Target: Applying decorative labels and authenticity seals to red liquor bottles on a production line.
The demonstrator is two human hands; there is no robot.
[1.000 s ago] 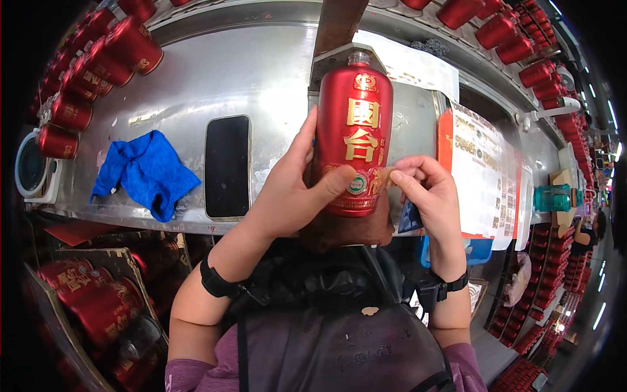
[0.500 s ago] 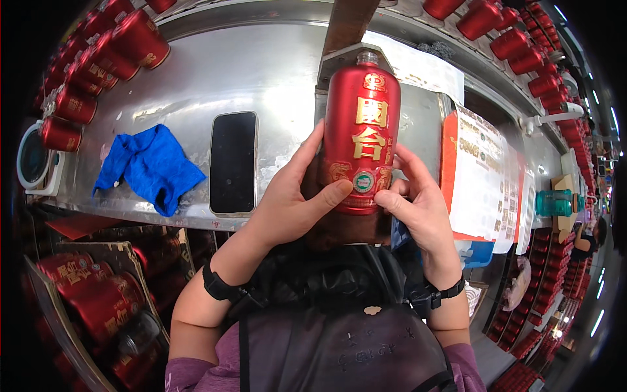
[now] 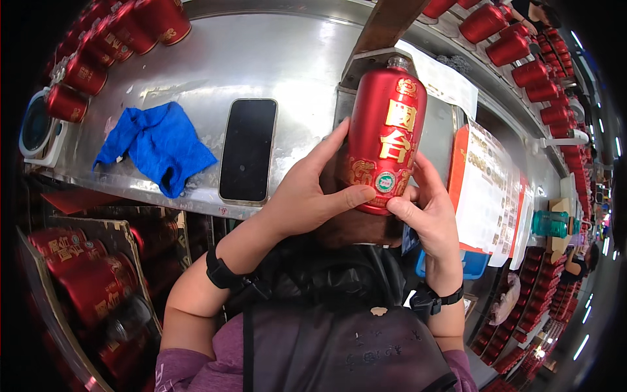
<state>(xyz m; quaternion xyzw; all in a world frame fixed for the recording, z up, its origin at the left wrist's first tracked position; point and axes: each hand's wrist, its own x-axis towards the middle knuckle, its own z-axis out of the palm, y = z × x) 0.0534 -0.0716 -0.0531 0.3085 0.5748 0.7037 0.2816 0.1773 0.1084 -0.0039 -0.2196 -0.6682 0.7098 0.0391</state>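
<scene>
A red bottle (image 3: 375, 124) with gold characters and a clear glass neck lies on its back in a metal-and-wood holder, its neck pointing away from me. My left hand (image 3: 313, 186) wraps its left side, with the thumb pressed near the lower front. From the right, my right hand (image 3: 424, 202) closes round the base, thumb at the bottom edge and fingers along the side. Between the thumbs sits a round green-and-white sticker (image 3: 386, 182) on the bottle. The fingertips behind the bottle are hidden.
On the metal table lie a black phone (image 3: 248, 150) and a blue cloth (image 3: 157, 147). Label sheets (image 3: 486, 189) rest on an orange board at the right. Red bottles (image 3: 163, 19) stand at the far left; more (image 3: 509, 49) line the far right. A crate of bottles (image 3: 98, 281) is at lower left.
The whole view has shifted and tilted slightly, so the bottle and both hands appear farther right. Both hands keep their hold on the bottle, thumbs still beside the round sticker.
</scene>
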